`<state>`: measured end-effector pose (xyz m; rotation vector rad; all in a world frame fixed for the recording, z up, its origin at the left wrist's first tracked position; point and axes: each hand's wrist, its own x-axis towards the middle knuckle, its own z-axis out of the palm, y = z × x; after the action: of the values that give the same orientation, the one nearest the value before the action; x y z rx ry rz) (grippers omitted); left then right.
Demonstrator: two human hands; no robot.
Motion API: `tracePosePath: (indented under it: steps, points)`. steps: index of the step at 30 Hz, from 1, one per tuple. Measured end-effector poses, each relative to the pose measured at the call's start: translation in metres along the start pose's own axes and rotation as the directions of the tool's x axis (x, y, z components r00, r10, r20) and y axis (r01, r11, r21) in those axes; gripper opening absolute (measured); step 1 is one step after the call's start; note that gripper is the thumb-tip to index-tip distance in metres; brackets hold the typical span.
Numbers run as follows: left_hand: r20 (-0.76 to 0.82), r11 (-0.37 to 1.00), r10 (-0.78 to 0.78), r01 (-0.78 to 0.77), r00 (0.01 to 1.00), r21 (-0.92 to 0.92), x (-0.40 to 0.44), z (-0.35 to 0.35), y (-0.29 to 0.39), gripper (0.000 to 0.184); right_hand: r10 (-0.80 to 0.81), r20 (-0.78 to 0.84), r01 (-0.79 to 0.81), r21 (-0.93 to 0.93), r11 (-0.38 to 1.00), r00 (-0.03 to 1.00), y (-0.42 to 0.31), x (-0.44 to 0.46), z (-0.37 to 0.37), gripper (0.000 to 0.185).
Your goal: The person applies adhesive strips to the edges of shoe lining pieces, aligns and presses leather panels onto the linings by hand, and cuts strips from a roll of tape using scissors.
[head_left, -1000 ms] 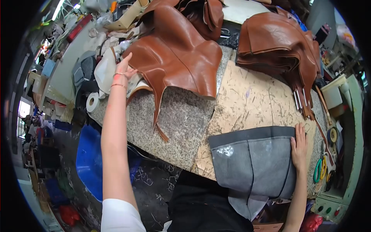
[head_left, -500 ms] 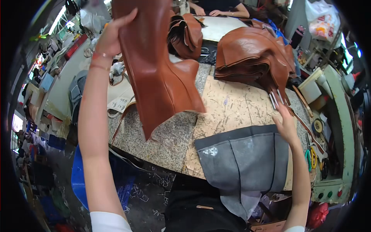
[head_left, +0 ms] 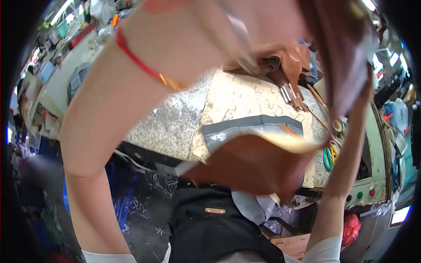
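Note:
My left hand (head_left: 272, 22), large and blurred close to the camera at the top, is closed on a brown leather piece (head_left: 263, 164). The piece hangs down the right side and folds across the middle, blurred by motion. My right forearm (head_left: 340, 179) reaches up on the right; its hand is mostly hidden at the leather's edge, so its fingers cannot be made out. Under the leather, a grey panel with a dark top band (head_left: 254, 122) lies partly covered on the tan board (head_left: 237, 96).
A stack of brown leather pieces (head_left: 289, 61) lies at the back of the board, with metal clips (head_left: 287, 94) at its hanging end. Green- and yellow-handled scissors (head_left: 329, 158) are at the right edge. A blue container (head_left: 120, 188) stands below left.
My left hand has swung right and closer to the camera, carrying the leather over the grey panel. My right hand has left the clips and risen to the leather's right edge. The view has shifted.

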<state>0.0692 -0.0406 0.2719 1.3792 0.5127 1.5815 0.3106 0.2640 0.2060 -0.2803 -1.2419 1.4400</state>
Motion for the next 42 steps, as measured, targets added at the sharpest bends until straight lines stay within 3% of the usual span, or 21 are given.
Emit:
tracePosePath:
  steps: [1,3,6,8,9,11,12,16,18,20,22,24,26,27,30,34,37,39,40,41,42]
  points:
    - [0.0,0.993,-0.03,0.03,1.0,-0.114,-0.018,0.003,-0.009,0.029,0.145,0.102,-0.146,0.002,0.989,0.984,-0.027,-0.01,-0.036,0.055]
    - [-0.221,0.958,-0.183,0.123,0.958,-0.259,-0.046,0.015,-0.033,0.027,0.326,0.168,-0.306,-0.139,0.942,0.93,-0.033,-0.036,-0.059,0.05]
    - [-0.422,0.874,-0.385,0.176,0.821,-0.454,-0.079,0.016,-0.086,0.027,0.408,0.026,-0.339,-0.51,0.791,0.912,-0.009,-0.081,-0.085,0.052]
    - [-0.489,0.887,-0.359,0.127,0.795,-0.444,-0.11,-0.016,-0.143,0.031,0.517,0.089,-0.39,-0.552,0.737,0.851,0.024,-0.117,-0.086,0.055]
    - [-0.367,0.817,-0.507,0.299,0.78,-0.494,-0.13,-0.052,-0.165,0.031,0.564,0.043,-0.457,-0.536,0.71,0.825,0.042,-0.128,-0.101,0.054]
    - [-0.543,0.812,-0.579,0.377,0.608,-0.445,-0.163,-0.094,-0.218,0.024,0.634,-0.022,-0.549,-0.524,0.651,0.773,0.073,-0.153,-0.123,0.051]
    - [-0.539,0.74,-0.667,0.37,0.515,-0.562,-0.169,-0.106,-0.227,0.021,0.647,-0.026,-0.559,-0.532,0.636,0.762,0.086,-0.159,-0.124,0.049]
    - [-0.644,0.82,-0.556,0.477,0.526,-0.318,-0.174,-0.106,-0.228,0.016,0.737,-0.072,-0.681,-0.449,0.578,0.672,0.105,-0.16,-0.123,0.048]
    - [-0.696,0.825,-0.455,0.557,0.555,-0.095,-0.177,-0.104,-0.222,0.013,0.693,-0.088,-0.643,-0.471,0.604,0.715,0.101,-0.163,-0.119,0.048]
    - [-0.717,0.743,-0.354,0.646,0.6,0.174,-0.195,-0.101,-0.219,0.009,0.651,-0.133,-0.622,-0.482,0.617,0.748,0.1,-0.169,-0.109,0.046]
    - [-0.786,0.881,-0.194,0.456,0.587,0.123,-0.207,-0.096,-0.239,0.012,0.694,-0.129,-0.649,-0.504,0.57,0.709,0.108,-0.172,-0.121,0.043]
    - [-0.833,0.863,-0.215,0.498,0.51,0.082,-0.207,-0.091,-0.232,0.033,0.68,-0.154,-0.643,-0.522,0.56,0.717,0.118,-0.174,-0.124,0.041]
    - [-0.847,0.807,-0.158,0.56,0.508,0.185,-0.21,-0.091,-0.238,0.047,0.677,-0.146,-0.632,-0.537,0.558,0.722,0.123,-0.171,-0.125,0.042]
    - [-0.831,0.787,-0.19,0.587,0.523,0.19,-0.213,-0.091,-0.24,0.048,0.658,-0.164,-0.619,-0.559,0.552,0.735,0.125,-0.17,-0.125,0.045]
    - [-0.811,0.728,-0.075,0.588,0.581,0.353,-0.215,-0.094,-0.245,0.041,0.637,-0.176,-0.618,-0.53,0.581,0.75,0.132,-0.165,-0.134,0.048]
    - [-0.837,0.662,-0.124,0.673,0.532,0.33,-0.21,-0.094,-0.241,0.037,0.66,-0.17,-0.616,-0.579,0.534,0.732,0.137,-0.156,-0.14,0.047]
    - [-0.758,0.476,-0.16,0.722,0.632,0.501,-0.202,-0.099,-0.229,0.04,0.679,-0.179,-0.636,-0.573,0.517,0.712,0.14,-0.154,-0.131,0.047]
    - [-0.642,0.09,-0.253,0.678,0.724,0.729,-0.192,-0.102,-0.21,0.039,0.679,-0.202,-0.636,-0.604,0.48,0.706,0.139,-0.155,-0.126,0.046]
    - [-0.581,-0.101,-0.312,0.582,0.752,0.807,-0.188,-0.106,-0.205,0.038,0.675,-0.215,-0.632,-0.621,0.463,0.706,0.138,-0.153,-0.122,0.046]
    - [-0.459,-0.12,-0.306,0.444,0.834,0.888,-0.182,-0.114,-0.206,0.038,0.655,-0.202,-0.594,-0.663,0.456,0.728,0.138,-0.153,-0.116,0.046]
    - [-0.25,-0.155,-0.344,0.208,0.905,0.966,-0.173,-0.124,-0.207,0.037,0.688,-0.21,-0.618,-0.662,0.423,0.695,0.137,-0.151,-0.116,0.044]
